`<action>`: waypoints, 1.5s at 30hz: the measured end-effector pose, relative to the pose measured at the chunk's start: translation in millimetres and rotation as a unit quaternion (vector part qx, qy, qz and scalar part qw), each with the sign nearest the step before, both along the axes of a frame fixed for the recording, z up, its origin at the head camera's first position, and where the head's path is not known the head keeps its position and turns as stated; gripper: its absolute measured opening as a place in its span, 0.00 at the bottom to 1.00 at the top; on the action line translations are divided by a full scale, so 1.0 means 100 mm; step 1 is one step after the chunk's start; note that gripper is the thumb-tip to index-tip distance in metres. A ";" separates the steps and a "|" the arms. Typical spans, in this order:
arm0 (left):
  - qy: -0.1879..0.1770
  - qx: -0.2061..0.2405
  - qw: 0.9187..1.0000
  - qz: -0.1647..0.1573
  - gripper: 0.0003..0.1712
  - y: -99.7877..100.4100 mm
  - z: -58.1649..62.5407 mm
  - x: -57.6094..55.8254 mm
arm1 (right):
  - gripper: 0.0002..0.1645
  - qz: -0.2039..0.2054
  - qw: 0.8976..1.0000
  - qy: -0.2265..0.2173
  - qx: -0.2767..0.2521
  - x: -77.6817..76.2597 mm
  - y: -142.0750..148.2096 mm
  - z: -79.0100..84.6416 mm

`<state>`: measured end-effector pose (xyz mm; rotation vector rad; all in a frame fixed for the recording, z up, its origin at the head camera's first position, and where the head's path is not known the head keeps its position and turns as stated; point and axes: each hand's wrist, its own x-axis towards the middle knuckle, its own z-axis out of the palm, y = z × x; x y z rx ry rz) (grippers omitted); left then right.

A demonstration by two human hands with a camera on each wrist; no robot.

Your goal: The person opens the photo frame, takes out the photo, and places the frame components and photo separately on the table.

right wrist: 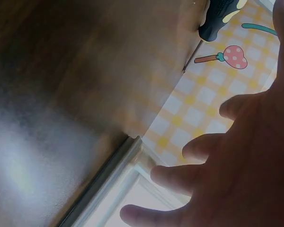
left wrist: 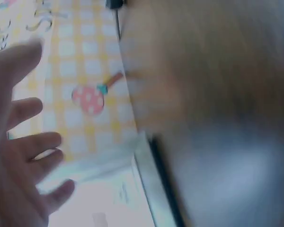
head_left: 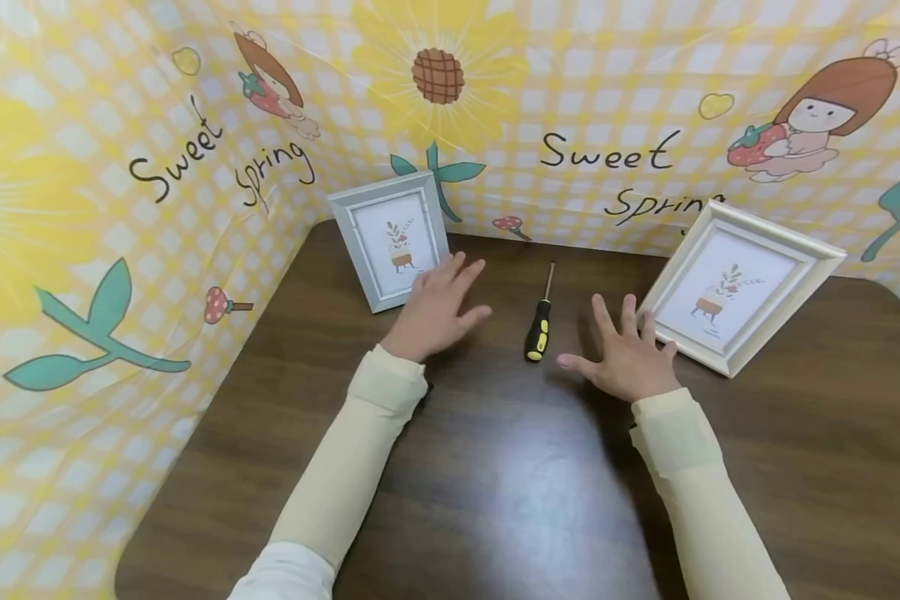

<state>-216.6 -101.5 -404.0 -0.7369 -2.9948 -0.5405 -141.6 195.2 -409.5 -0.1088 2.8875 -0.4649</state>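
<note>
My left hand hovers with spread fingers in front of a grey-blue picture frame, overlapping its lower right corner in the head view. Over on the right, my right hand is spread too, its fingers at the left edge of a cream picture frame. Both frames stand tilted back and show a potted-plant print. A screwdriver with a black and yellow handle lies between the hands, shaft pointing away. Neither hand holds anything. In the left wrist view, the fingers extend loosely above the grey-blue frame.
A dark brown wooden table carries all the objects, with a light glare near its front. Yellow checked cloth, printed with flowers and lettering, rises along the table's back and left side.
</note>
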 end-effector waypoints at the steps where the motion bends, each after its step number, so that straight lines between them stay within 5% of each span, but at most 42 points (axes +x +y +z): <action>1: 0.025 0.017 1.000 -0.001 0.40 -0.06 0.03 -0.02 | 0.66 0.001 1.000 -0.004 0.000 0.00 0.01 0.00; 8: 0.146 0.115 0.983 0.008 0.22 -0.64 0.21 -0.17 | 0.64 0.005 1.000 -0.016 0.003 0.04 0.05 -0.01; 12: 0.226 0.165 0.959 0.046 0.14 -1.01 0.22 -0.22 | 0.63 0.009 1.000 -0.014 0.002 0.05 0.04 0.00; 14: 0.238 0.194 0.948 0.085 0.12 -1.14 0.22 -0.22 | 0.62 0.011 1.000 -0.010 0.001 0.06 0.03 0.01; 17: 0.202 0.255 0.933 0.158 0.16 -1.26 0.17 -0.20 | 0.62 0.012 1.000 -0.006 0.000 0.07 0.03 0.03; 21: 0.083 0.330 0.912 0.229 0.39 -1.31 0.03 -0.24 | 0.60 0.011 1.000 -0.003 -0.003 0.08 0.04 0.04; 24: 0.005 0.356 0.905 0.231 0.49 -1.30 -0.10 -0.31 | 0.56 0.016 1.000 -0.004 -0.004 0.09 0.05 0.04; 28: -0.049 0.357 0.906 0.221 0.49 -1.27 -0.22 -0.38 | 0.48 0.029 1.000 -0.005 0.000 0.09 0.07 0.02; 34: -0.056 0.358 0.904 0.228 0.37 -1.21 -0.21 -0.38 | 0.41 0.045 0.999 -0.008 -0.004 0.09 0.09 -0.01; 41: -0.035 0.422 0.882 0.209 0.26 -1.05 -0.15 -0.29 | 0.34 0.057 0.998 0.003 -0.008 0.12 0.02 0.03; 45: -0.007 0.427 0.883 0.193 0.22 -0.88 -0.06 -0.19 | 0.27 0.064 0.997 0.023 -0.022 0.15 -0.07 0.10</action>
